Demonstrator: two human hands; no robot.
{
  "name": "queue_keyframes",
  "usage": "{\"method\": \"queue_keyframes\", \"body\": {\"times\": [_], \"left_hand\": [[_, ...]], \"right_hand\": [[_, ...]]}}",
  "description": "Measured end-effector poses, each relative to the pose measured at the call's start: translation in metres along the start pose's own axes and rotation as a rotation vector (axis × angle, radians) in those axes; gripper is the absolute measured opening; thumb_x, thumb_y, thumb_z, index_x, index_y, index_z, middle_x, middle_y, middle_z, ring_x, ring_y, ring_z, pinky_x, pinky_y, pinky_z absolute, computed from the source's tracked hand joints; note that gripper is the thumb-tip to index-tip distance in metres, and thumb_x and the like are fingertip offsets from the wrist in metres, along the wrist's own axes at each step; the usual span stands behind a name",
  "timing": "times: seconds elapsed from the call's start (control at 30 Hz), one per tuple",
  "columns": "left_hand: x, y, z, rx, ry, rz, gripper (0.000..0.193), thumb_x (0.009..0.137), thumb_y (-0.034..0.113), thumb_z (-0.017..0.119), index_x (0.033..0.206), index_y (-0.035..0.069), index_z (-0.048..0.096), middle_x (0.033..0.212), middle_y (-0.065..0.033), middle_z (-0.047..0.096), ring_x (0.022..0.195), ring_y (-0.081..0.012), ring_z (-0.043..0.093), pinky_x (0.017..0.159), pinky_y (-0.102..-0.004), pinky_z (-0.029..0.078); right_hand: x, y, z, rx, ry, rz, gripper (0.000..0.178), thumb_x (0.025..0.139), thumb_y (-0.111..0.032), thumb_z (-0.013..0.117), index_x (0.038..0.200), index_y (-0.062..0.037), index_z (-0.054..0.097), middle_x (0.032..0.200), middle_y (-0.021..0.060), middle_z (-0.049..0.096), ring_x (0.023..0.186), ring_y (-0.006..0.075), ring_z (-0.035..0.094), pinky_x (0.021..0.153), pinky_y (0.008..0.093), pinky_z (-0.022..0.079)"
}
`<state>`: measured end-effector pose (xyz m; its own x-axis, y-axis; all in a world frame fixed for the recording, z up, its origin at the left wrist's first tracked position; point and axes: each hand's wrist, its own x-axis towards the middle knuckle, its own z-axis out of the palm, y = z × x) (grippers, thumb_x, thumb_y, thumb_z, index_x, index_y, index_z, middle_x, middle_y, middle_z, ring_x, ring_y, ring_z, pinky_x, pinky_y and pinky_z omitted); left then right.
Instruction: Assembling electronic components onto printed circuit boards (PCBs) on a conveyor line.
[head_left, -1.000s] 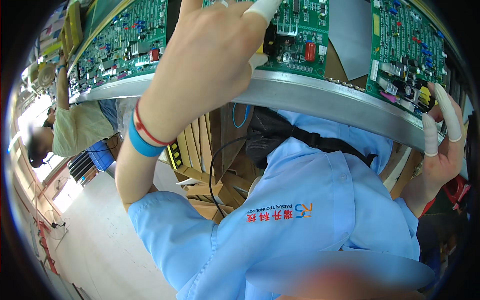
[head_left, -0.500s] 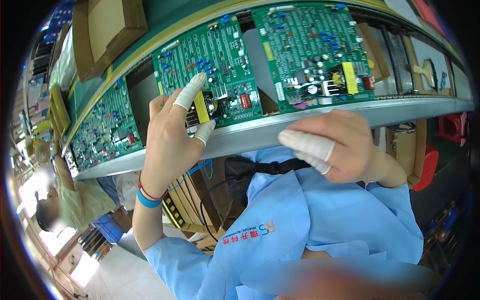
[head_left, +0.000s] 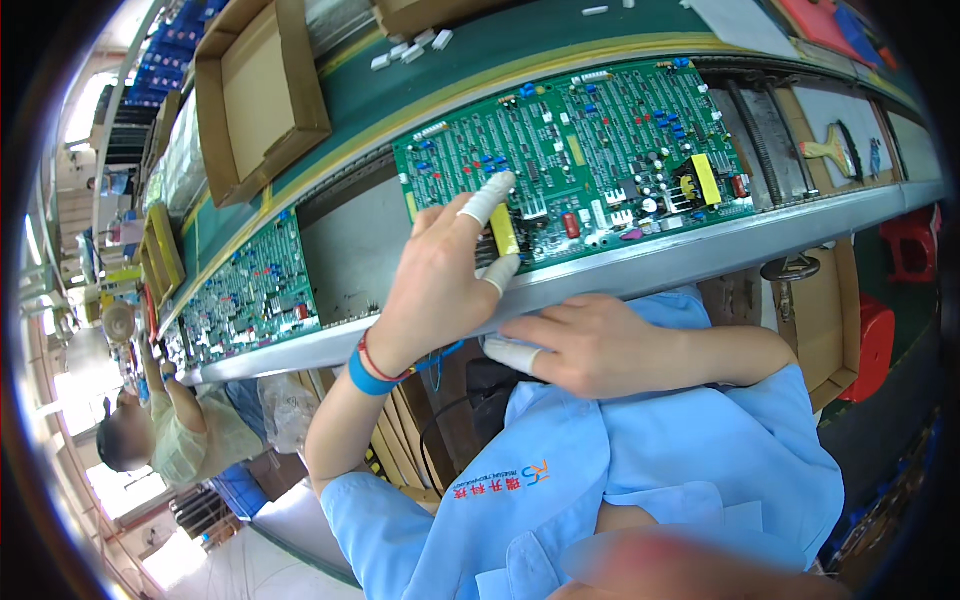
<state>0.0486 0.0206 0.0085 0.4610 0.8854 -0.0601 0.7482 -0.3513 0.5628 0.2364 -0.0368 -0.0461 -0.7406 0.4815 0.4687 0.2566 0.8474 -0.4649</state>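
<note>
My left hand (head_left: pixel 435 275), in white finger cots, is over the middle green circuit board (head_left: pixel 470 150). Its thumb and forefinger close around the yellow-wrapped transformer (head_left: pixel 504 232) near that board's front edge. Edge to edge with this board lies a second green circuit board (head_left: pixel 640 130), which carries a similar yellow transformer (head_left: pixel 706 180). Below the metal rail, close to my blue shirt, my right hand (head_left: pixel 580 345) holds nothing visible. Its fingers point left, loosely stretched and a little apart, one in a white cot.
More circuit boards (head_left: pixel 250 285) sit farther left on the metal rail (head_left: pixel 640 275). Cardboard trays (head_left: pixel 310 130) and small white blocks (head_left: pixel 412 50) lie on the green surface behind. A brush (head_left: pixel 828 150) is at right, a red stool (head_left: pixel 872 350) below. Another person (head_left: pixel 190 430) works at far left.
My left hand has moved right with the middle board, closing the gap to the right-hand board. My right hand has dropped left and down, its fingers less curled. The view has shifted.
</note>
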Motion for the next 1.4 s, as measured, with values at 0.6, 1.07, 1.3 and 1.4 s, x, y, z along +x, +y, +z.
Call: {"method": "queue_keyframes", "body": {"times": [0.6,1.07,1.3,1.4], "left_hand": [[0.125,0.118,0.095,-0.137,0.019,0.451,0.060,0.078,0.016,0.067,0.131,-0.005,0.048,0.109,-0.0210,0.058,0.100,-0.0358,0.058,0.092,-0.0426,0.042],[0.001,0.011,0.002,0.002,0.374,0.234,0.054,0.081,0.017,0.073,0.131,0.011,0.055,0.124,-0.0130,0.059,0.116,-0.0316,0.051,0.103,-0.0429,0.035],[-0.103,-0.086,-0.064,0.022,0.761,-0.196,0.043,0.082,0.004,0.069,0.124,0.004,0.062,0.116,-0.0141,0.064,0.104,-0.0242,0.063,0.091,-0.0364,0.048],[-0.157,-0.112,-0.081,0.003,0.906,-0.392,0.042,0.086,0.000,0.065,0.128,0.004,0.060,0.120,-0.0097,0.064,0.106,-0.0186,0.061,0.094,-0.0318,0.046]], "right_hand": [[-0.064,0.052,-0.044,-0.546,0.016,0.591,0.035,0.088,-0.013,0.055,0.121,-0.0036,0.057,0.116,0.0173,0.060,0.108,0.0338,0.058,0.087,0.0480,0.047],[-0.137,0.090,-0.141,-0.658,-0.119,1.027,0.048,0.082,0.006,0.042,0.122,-0.0119,0.061,0.094,0.0142,0.067,0.088,0.0354,0.064,0.077,0.0440,0.049],[-0.193,0.125,-0.179,-0.812,-0.190,1.193,0.049,0.082,0.005,0.043,0.125,-0.0138,0.060,0.094,0.0114,0.066,0.089,0.0338,0.065,0.076,0.0449,0.049],[-0.212,0.146,-0.196,-0.924,-0.265,1.311,0.047,0.083,0.004,0.044,0.124,-0.0134,0.060,0.092,0.0123,0.066,0.087,0.0341,0.065,0.074,0.0460,0.049]]}}
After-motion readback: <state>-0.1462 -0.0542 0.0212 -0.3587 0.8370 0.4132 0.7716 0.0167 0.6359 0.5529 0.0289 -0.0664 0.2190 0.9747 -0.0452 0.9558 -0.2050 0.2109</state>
